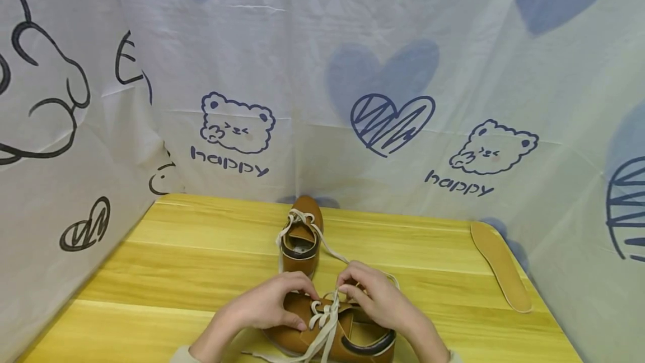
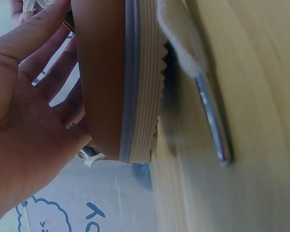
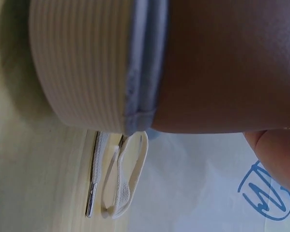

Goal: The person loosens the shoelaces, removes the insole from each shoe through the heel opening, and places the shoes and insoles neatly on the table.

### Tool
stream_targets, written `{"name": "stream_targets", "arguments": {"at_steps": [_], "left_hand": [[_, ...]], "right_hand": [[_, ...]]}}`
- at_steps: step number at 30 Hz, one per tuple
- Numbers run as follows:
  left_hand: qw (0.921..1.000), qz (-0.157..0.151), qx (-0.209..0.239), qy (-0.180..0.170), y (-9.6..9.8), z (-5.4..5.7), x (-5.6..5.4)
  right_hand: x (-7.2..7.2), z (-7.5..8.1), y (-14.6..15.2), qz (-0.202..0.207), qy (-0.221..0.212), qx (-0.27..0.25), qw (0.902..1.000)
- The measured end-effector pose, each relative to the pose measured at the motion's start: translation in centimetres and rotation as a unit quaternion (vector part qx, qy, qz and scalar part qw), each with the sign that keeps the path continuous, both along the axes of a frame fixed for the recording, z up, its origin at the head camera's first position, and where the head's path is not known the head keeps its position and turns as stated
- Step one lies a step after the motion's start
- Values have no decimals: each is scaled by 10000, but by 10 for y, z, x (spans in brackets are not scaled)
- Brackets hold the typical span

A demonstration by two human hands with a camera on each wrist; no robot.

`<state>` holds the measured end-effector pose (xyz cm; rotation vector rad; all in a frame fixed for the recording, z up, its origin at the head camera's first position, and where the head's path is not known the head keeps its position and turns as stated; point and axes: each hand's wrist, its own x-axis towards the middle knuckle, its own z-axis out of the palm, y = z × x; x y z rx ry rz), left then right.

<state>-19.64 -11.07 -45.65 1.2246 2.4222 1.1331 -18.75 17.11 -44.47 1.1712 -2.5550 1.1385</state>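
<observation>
A brown leather shoe [image 1: 284, 338] with white laces lies at the front, toe to the left. My left hand [image 1: 272, 304] holds it over the toe end, thumb on the near side and fingers across the far side. Just above the tongue, my right hand [image 1: 375, 296] pinches the white shoelace [image 1: 330, 324] between thumb and forefinger. One loose lace end with a metal tip [image 2: 213, 121] hangs beside the ribbed sole [image 2: 149, 77] in the left wrist view. The right wrist view is largely filled by the shoe's heel [image 3: 217, 67], which hides most of the right hand.
Behind the hands stands a second brown shoe [image 1: 309, 209], its white lace trailing right. A tan insole [image 1: 501, 268] lies at the right edge of the yellow wooden table [image 1: 201, 240]. A printed white cloth [image 1: 312, 156] hangs around the table's back and sides.
</observation>
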Motion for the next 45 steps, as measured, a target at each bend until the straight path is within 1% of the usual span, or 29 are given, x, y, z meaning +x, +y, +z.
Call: {"name": "stream_targets", "arguments": {"at_steps": [7, 10, 14, 18, 25, 30, 36, 45], "left_hand": [[10000, 26, 17, -70, -1, 0, 0], [10000, 36, -11, -57, -1, -1, 1], [10000, 64, -50, 13, 0, -1, 1], [9999, 52, -56, 80, -1, -1, 0], [10000, 33, -26, 53, 0, -3, 1], [9999, 27, -14, 106, -1, -4, -1], [9999, 11, -49, 137, -1, -4, 0], [9999, 14, -58, 110, -1, -2, 0]], "right_hand": [[0, 2, 3, -137, -160, -113, 9997], [0, 2, 4, -150, -111, -121, 9998], [-1, 2, 4, -156, 107, -89, 9998], [-1, 2, 4, -137, 100, -159, 9997], [-2, 4, 6, -255, -52, -286, 9993], [-3, 4, 7, -278, -32, -338, 9990], [-3, 5, 7, -322, 49, -443, 9985], [-4, 7, 10, -337, 346, -647, 9967]]}}
